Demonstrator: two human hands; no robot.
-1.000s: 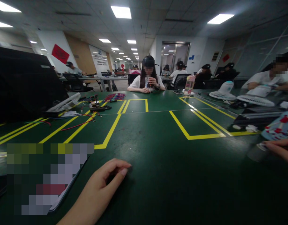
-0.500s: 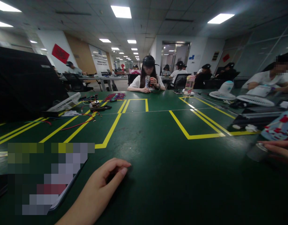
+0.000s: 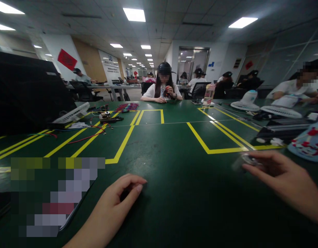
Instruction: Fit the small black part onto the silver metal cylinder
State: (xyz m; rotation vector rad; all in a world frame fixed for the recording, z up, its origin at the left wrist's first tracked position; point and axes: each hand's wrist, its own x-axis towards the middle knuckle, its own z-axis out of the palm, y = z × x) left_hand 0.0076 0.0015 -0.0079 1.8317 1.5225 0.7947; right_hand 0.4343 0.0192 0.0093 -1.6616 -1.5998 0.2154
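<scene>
My left hand [image 3: 125, 193] lies on the green table [image 3: 169, 165], fingers curled and the thumb close to the index fingertip; nothing shows between them. A small grey cylinder [image 3: 242, 164] with a shiny metallic top is between the thumb and fingers of my right hand [image 3: 280, 172]. The cylinder is smeared by motion, so its exact kind cannot be made out. It is over the right part of the table, near a yellow tape line [image 3: 226, 150].
A blue patterned bag-like item [image 3: 307, 143] stands at the right edge. Wires and small parts [image 3: 107, 117] lie at the far left, beside a large black box [image 3: 21, 93]. White fans [image 3: 245, 101] and a pink bottle [image 3: 208, 96] stand farther back. A person [image 3: 162, 86] sits opposite.
My right hand has come in from the right edge with the grey cylinder, moving left over the table. My left hand has stayed nearly in place.
</scene>
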